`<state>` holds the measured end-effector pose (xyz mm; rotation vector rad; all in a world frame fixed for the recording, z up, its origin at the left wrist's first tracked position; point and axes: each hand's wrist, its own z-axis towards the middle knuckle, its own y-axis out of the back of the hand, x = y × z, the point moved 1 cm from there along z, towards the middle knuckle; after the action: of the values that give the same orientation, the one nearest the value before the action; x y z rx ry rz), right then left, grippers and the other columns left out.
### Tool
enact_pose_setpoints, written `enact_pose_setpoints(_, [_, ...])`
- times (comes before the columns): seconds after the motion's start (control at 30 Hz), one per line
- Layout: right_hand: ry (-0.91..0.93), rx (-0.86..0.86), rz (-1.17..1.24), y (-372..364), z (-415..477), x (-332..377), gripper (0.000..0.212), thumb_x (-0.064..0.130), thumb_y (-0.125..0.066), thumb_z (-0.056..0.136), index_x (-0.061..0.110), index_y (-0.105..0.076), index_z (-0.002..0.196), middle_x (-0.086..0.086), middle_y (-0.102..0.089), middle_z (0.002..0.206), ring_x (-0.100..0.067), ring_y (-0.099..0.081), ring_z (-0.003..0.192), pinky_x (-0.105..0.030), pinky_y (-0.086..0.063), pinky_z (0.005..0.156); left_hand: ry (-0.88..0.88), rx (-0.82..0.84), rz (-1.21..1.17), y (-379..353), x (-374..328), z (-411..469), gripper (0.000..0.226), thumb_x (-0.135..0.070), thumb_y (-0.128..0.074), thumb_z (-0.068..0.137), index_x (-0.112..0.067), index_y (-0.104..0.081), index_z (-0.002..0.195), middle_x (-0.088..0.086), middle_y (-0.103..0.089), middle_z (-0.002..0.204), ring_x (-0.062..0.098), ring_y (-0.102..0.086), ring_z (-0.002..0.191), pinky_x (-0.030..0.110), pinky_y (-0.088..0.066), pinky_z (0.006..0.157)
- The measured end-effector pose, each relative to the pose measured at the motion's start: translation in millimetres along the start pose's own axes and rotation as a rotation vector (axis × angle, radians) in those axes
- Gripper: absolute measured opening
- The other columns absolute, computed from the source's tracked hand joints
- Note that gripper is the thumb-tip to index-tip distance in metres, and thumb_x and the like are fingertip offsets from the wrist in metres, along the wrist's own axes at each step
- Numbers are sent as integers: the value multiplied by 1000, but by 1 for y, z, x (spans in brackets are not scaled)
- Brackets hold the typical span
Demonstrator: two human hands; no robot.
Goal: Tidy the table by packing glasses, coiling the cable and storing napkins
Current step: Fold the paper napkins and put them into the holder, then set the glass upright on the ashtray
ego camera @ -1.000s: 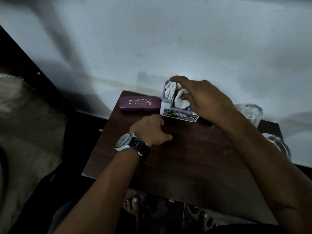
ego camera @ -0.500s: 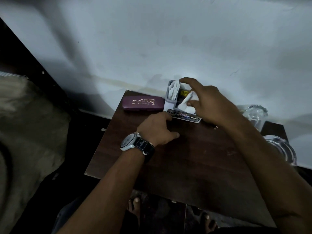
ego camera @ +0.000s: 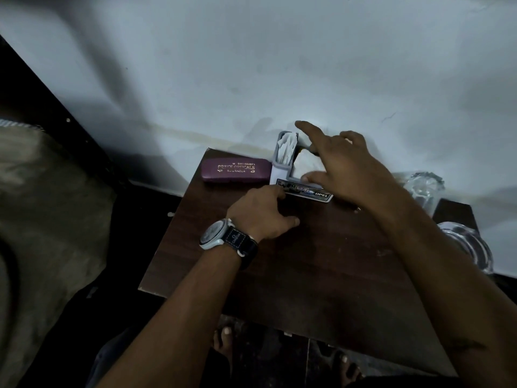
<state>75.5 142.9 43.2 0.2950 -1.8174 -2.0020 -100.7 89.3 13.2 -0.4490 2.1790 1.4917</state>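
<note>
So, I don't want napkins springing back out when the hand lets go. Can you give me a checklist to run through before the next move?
1. The glasses case is shut: ok.
2. One napkin sits in the holder, narrow slot: ok.
3. The second napkin is fully tucked: cannot tell, the right hand covers it.
4. The left hand touches the holder's front: ok.
5. The cable is coiled: cannot tell, none in view.

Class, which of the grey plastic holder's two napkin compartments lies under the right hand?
The wide right-side compartment: the right hand spreads over its white napkin. The narrow left compartment, beside the maroon glasses case, stands uncovered.
</note>
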Motion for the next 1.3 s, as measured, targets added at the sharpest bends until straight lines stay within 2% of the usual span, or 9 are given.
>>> enact_pose_setpoints(0.2, [5, -19, -159, -3, 2, 0, 90, 10, -75, 85, 24, -25, 158, 10, -37, 67, -30, -63, 96, -50, -19, 120, 7, 4, -4, 0, 0, 0, 67, -51, -77, 82, -24, -55, 140, 0, -61, 140, 22, -59, 126, 41, -52, 102])
enact_pose_setpoints(0.43, [-24, 0, -230, -10, 1, 5, 90, 17, -77, 83, 24, -26, 156, -3, -56, 81, -32, -64, 100, -57, -15, 120, 35, 31, -34, 3, 7, -2, 69, -51, -77, 82, -26, -54, 142, 1, -60, 143, 22, -58, 129, 42, -51, 104])
enact_pose_setpoints(0.5, [-42, 16, -221, -7, 0, 7, 91, 19, -78, 83, 25, -25, 156, -6, -68, 96, -32, -64, 104, -58, -15, 120, 41, 37, -45, 5, 11, -2, 68, -51, -77, 82, -25, -54, 142, 1, -60, 142, 21, -58, 129, 42, -51, 105])
enact_pose_setpoints(0.6, [-82, 67, -206, 1, -2, 11, 91, 28, -75, 87, 26, -20, 159, -6, -63, 125, -30, -59, 118, -57, -10, 122, 42, 43, -50, 9, 16, -5, 66, -50, -77, 83, -25, -55, 139, 0, -62, 138, 21, -60, 125, 42, -52, 103])
enact_pose_setpoints(0.77, [130, -234, -120, 9, 12, 51, 60, 34, -68, 89, 23, -50, 145, -5, -61, 128, -29, -59, 118, -53, -18, 120, 40, 58, 46, 13, 26, -7, 36, -50, -75, 84, -19, -70, 102, 2, -71, 110, 23, -68, 102, 36, -56, 86])
enact_pose_setpoints(0.9, [256, 29, -217, -22, 49, 91, 41, 31, -59, 97, 23, -60, 136, -4, -60, 133, -28, -56, 124, -46, -18, 122, 63, 254, 168, 11, 36, -9, 43, -55, -67, 88, -22, -51, 65, 14, -74, 105, 32, -70, 100, 41, -56, 90])
enact_pose_setpoints(1.0, [225, 143, -333, -48, 69, 110, 36, 30, -63, 95, 17, -61, 128, -10, -65, 127, -31, -61, 117, -44, -29, 115, 73, 311, 207, 12, 42, -11, 46, -59, -63, 90, -22, -50, 67, 11, -75, 103, 30, -72, 97, 42, -56, 94])
enact_pose_setpoints(1.13, [138, 90, -324, -64, 80, 115, 27, 18, -68, 90, 13, -61, 116, -12, -70, 110, -33, -67, 99, -40, -43, 91, 65, 266, 160, 17, 49, -13, 45, -58, -62, 91, -24, -50, 65, 10, -75, 103, 30, -71, 98, 44, -56, 93])
enact_pose_setpoints(1.3, [44, 86, -302, -67, 89, 114, 28, 15, -64, 93, 11, -60, 121, -14, -67, 115, -35, -63, 106, -43, -44, 93, 80, 256, 148, 22, 53, -16, 44, -56, -62, 93, -19, -51, 72, 13, -73, 106, 32, -70, 101, 44, -56, 94])
